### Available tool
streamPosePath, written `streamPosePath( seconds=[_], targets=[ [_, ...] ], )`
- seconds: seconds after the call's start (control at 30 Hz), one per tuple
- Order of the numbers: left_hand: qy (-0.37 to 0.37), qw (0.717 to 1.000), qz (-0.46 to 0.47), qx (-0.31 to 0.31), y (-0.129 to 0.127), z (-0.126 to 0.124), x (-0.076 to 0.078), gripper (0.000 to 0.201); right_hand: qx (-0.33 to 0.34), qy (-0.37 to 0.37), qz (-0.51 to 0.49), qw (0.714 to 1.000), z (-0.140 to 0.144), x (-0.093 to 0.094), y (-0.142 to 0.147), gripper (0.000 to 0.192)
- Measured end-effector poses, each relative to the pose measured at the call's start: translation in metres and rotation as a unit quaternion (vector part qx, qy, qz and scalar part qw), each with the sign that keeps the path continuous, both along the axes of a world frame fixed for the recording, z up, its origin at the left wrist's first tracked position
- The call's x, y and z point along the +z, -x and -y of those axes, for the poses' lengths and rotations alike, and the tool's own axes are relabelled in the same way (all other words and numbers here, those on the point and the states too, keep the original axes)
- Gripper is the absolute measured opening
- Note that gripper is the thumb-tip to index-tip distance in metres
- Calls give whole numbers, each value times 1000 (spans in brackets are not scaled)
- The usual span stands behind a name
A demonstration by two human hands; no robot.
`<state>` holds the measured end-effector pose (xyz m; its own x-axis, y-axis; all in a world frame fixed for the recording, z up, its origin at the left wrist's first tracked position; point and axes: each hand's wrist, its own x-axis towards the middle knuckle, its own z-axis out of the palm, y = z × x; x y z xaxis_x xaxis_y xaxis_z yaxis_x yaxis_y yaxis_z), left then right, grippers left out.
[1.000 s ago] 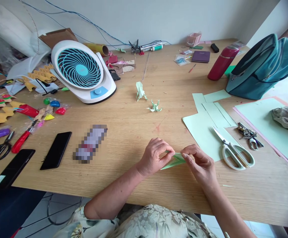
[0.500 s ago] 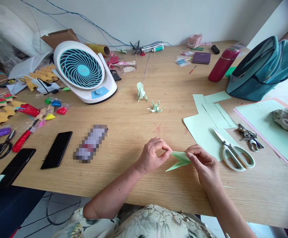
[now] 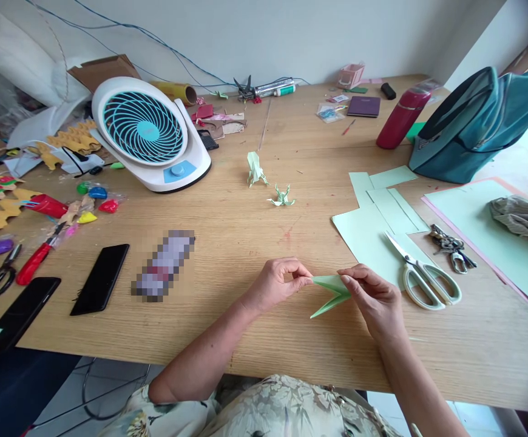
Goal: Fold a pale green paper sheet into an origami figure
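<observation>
Between my two hands is a folded piece of light green paper with pointed flaps, held just above the table near its front edge. My left hand pinches the tip of its upper flap between thumb and fingers. My right hand grips the wider end, with the thumb on top; that end is partly hidden by the fingers. One lower flap points down to the left, free of both hands. Farther back stand two folded green paper figures, an upright one and a smaller spread one.
White-handled scissors lie on green paper sheets to the right, beside keys. A red bottle and teal bag stand behind. At left are a fan, a black phone and red-handled cutters.
The view has shifted slightly, so the table things appear a little farther left. Both hands keep their hold on the folded paper, whose lower flap now sits a little closer to my right hand.
</observation>
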<state>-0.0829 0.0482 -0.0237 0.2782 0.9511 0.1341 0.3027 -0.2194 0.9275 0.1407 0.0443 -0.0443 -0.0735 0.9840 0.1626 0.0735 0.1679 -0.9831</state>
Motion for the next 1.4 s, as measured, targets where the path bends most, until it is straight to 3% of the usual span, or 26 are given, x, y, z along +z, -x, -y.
streamPosePath(
  seconds=[0.13, 0.3, 0.47, 0.57, 0.77, 0.87, 1.1, 1.23, 1.4],
  targets=[
    [-36, 999, -17, -12, -3, 2, -2, 14, -20, 2, 43, 999, 2, 2, -1, 14],
    [82, 990, 86, 77, -8, 2, -6, 23, -54, 31, -56, 996, 0, 2, -3, 47],
    [170, 955, 203, 137, -15, 5, -8, 35, 49, 64, -47, 996, -2, 5, 4, 34],
    [202, 943, 234, 120, -22, 10, -8, 37, 59, 61, -30, 996, -3, 9, 11, 30],
    [261, 935, 241, 17, -26, 17, -10, 39, 45, 72, -24, 996, -5, 9, 13, 41],
    [279, 931, 234, 3, -27, 18, -13, 42, 59, 83, -24, 995, -4, 7, 14, 42],
    [239, 957, 166, 12, -32, 20, -14, 42, 97, 104, -31, 989, -1, 6, 23, 43],
    [133, 984, 99, 67, -23, 14, -2, 35, 100, 97, -21, 990, 2, 1, 22, 38],
    [117, 981, 137, 75, -17, 11, 5, 40, 156, 73, 60, 983, 7, 0, 25, 35]
  ],
)
